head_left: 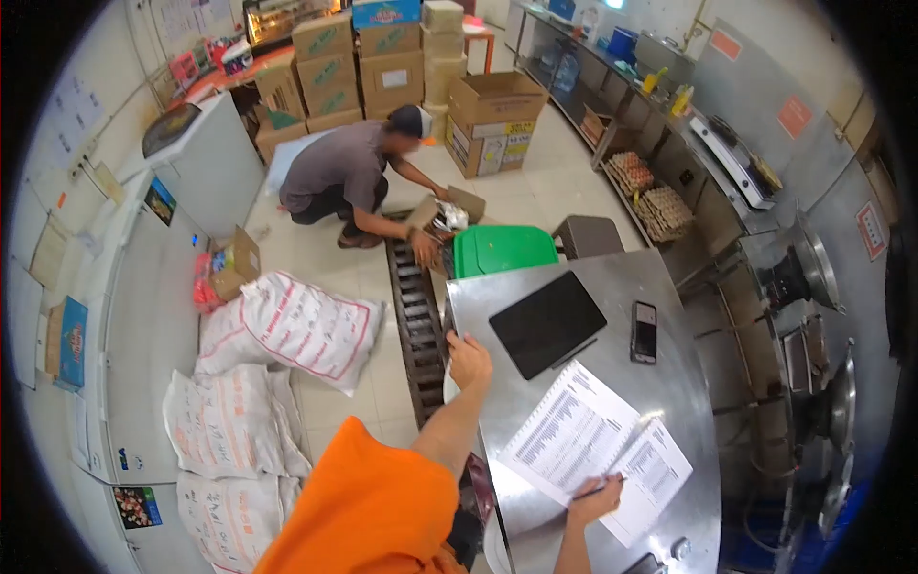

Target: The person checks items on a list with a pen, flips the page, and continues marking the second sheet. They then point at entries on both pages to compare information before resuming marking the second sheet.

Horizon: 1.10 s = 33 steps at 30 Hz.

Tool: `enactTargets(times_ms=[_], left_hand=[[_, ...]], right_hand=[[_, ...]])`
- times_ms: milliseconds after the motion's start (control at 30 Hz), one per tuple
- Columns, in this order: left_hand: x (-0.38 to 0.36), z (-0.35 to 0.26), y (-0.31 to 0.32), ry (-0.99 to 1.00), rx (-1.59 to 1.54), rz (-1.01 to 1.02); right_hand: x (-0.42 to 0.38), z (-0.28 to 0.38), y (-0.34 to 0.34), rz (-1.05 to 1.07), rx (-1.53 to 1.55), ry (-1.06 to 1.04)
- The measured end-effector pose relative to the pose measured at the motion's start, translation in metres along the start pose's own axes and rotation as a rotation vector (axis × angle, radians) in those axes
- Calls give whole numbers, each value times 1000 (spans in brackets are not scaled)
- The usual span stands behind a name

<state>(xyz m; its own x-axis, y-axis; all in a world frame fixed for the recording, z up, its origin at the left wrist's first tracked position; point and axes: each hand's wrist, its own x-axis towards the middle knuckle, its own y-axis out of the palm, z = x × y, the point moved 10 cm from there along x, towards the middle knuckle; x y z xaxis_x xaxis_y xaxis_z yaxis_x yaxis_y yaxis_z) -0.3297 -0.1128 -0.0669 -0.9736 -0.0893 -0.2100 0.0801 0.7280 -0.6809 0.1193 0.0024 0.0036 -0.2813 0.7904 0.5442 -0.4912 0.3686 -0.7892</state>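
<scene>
My left hand point(469, 361) is closed on the left edge of the steel table point(660, 277), at the end of an orange sleeve. My right hand point(597, 499) has its fingers around a dark pen point(585, 495), over two printed sheets. The larger sheet point(571, 421) lies to the left, and a smaller sheet point(652, 474) sits under and beside the hand. Beyond the papers a black tablet point(547, 323) lies flat, with a thin stylus point(574, 353) along its near edge. A phone point(644, 332) rests to its right.
A co-worker point(349, 177) squats by a floor drain grate point(414, 330), hands at an open carton point(459, 206). A green-lidded bin point(504, 251) stands behind the table. White sacks point(296, 330) lie at left; egg trays point(663, 212) sit on the right shelf.
</scene>
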Motion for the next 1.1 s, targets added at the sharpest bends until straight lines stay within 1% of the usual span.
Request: enactTargets(times_ms=[67, 133, 167, 233, 267, 333, 467, 500, 567, 600, 667, 700, 800, 867, 933, 1067, 1100], left_hand=[[-1, -2, -1, 9, 14, -22], [-2, -3, -1, -5, 42, 2], [-1, -7, -3, 11, 35, -22], [-2, -3, -1, -15, 56, -6], [-1, -5, -2, -9, 55, -20], [-1, -4, 0, -2, 63, 3], [-1, -3, 1, 0, 47, -1], [0, -3, 1, 6, 45, -9], [-1, -3, 2, 16, 51, -1], [-2, -3, 1, 16, 56, -11], [0, -5, 3, 19, 60, -11], [0, -5, 2, 16, 56, -22], [-1, -5, 0, 12, 58, -27], [-2, -5, 0, 15, 65, -17], [-1, -5, 0, 17, 83, -21], [-3, -7, 0, 45, 81, -29], [-3, -8, -1, 39, 83, -36]], right_hand=[[3, -2, -2, 75, 50, 150], [2, -4, 1, 105, 24, 137], [5, 3, -1, 93, 51, 140], [7, 13, -10, 91, -46, 154], [8, 16, -10, 89, -32, 156], [6, 10, -8, 127, -114, 221], [3, 5, -2, 172, -125, 252], [-1, -4, 3, 173, -130, 258], [-7, -14, 11, 118, -86, 152], [-10, -16, 9, 122, -101, 163], [-4, -9, 4, 40, -43, 86], [-3, -8, 4, 86, -60, 121], [-5, -13, 7, 96, -80, 153], [-5, -11, 5, 79, -85, 139], [-8, -17, 10, 102, -42, 187], [-5, -14, 8, 110, -68, 161], [-2, -11, 6, 137, -51, 226]])
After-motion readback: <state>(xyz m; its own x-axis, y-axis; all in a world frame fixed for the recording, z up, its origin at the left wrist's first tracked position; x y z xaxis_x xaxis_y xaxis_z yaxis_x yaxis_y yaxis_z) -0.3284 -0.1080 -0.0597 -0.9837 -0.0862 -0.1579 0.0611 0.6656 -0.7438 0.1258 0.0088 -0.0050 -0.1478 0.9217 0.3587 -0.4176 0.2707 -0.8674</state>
